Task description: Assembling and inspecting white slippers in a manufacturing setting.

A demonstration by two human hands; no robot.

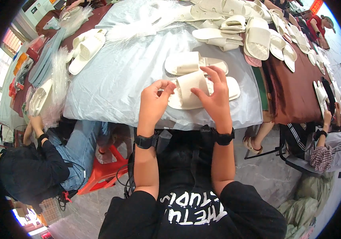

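A pair of cream open-toe slippers lies on the sheeted table in front of me. The nearer slipper (192, 89) is between my hands, and the farther slipper (186, 63) rests just behind it. My left hand (155, 101) is at the nearer slipper's left end, with thumb and forefinger pinched together by the rim. Whatever is in that pinch, if anything, is too small to make out. Over the strap's right side, my right hand (217, 97) has its thumb and fingers spread apart. The thumb tip is at the strap's edge.
Pale plastic sheeting (110, 75) covers the table. Piled slippers (218, 36) crowd the far right, and another pair (86, 49) lies left. Clear plastic wrap (146, 26) is bunched at the back. A person (35, 169) sits at left beside a red stool (104, 171); others work at right.
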